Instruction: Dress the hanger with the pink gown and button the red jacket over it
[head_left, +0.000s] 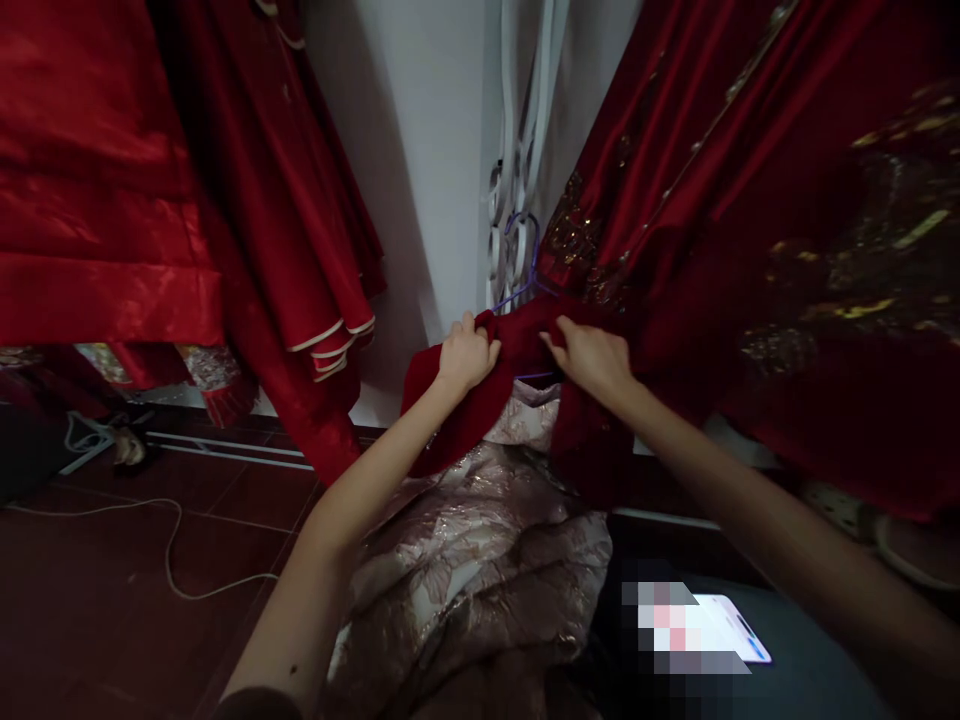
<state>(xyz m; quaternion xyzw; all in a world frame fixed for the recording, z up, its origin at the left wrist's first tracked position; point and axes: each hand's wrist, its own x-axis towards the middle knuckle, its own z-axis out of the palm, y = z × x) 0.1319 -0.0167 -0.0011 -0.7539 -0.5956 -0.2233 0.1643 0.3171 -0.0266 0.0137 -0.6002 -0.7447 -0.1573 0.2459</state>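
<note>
Between the fingers, red garment (525,335) on purple hanger (535,255), hook just beyond; left hand (466,355) clenched on it, right hand (592,358) too.

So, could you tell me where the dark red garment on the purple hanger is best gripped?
Probably along the top edge of the dark red garment, one hand either side of the hook of the purple hanger, from the near side. The cloth bunches there over the wire and hangs limp below. The left hand and right hand grip just there.
</note>
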